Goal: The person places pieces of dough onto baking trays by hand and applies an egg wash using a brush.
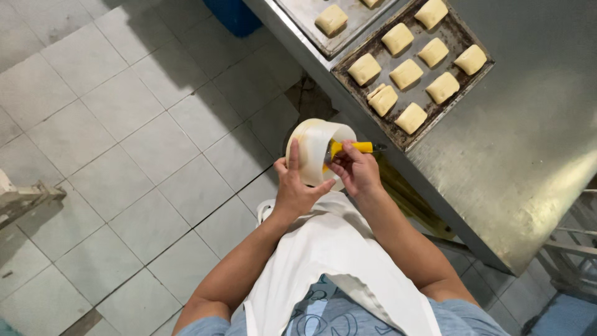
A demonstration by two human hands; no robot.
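My left hand (294, 186) grips a round white plastic tub (314, 146), tilted on its side with its mouth toward the right. My right hand (356, 169) holds a yellow-handled tool (354, 147) with its working end inside the tub's mouth. Both hands are in front of my white apron (323, 261), above the tiled floor and next to the steel table's edge.
A stainless steel table (528, 137) runs along the right. On it lies a dark baking tray (463, 37) with several square pale dough pieces (406, 73), and a second tray (305, 12) behind it. A blue bin (233, 14) stands on the grey floor tiles (124, 143).
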